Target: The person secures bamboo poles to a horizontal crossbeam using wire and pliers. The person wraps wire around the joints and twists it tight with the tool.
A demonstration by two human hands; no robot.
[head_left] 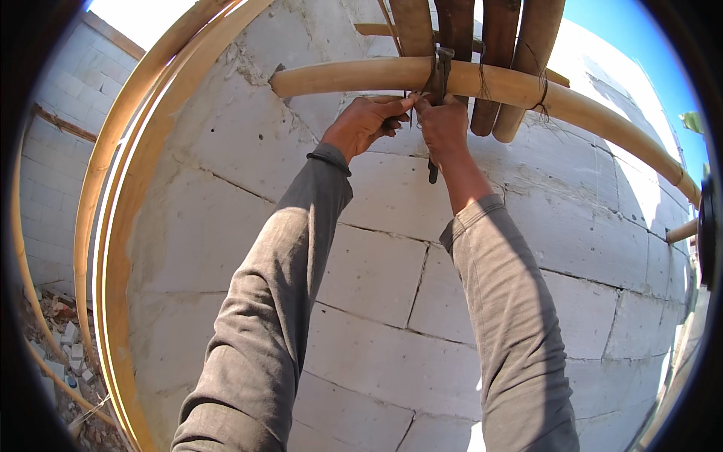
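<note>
While I watch remotely, my left hand [367,126] pinches a thin wire [410,119] at the pole's [339,77] lower edge | right hand [444,126]: fingers curled against the tool [442,69], whether gripping I cannot tell | tool: crosses the pole's front | darker poles [497,34]: behind

The left hand [367,124] pinches a dark strand [410,119] beside the right hand [443,126], beneath a bamboo pole [343,77] near a block wall [369,267].
</note>
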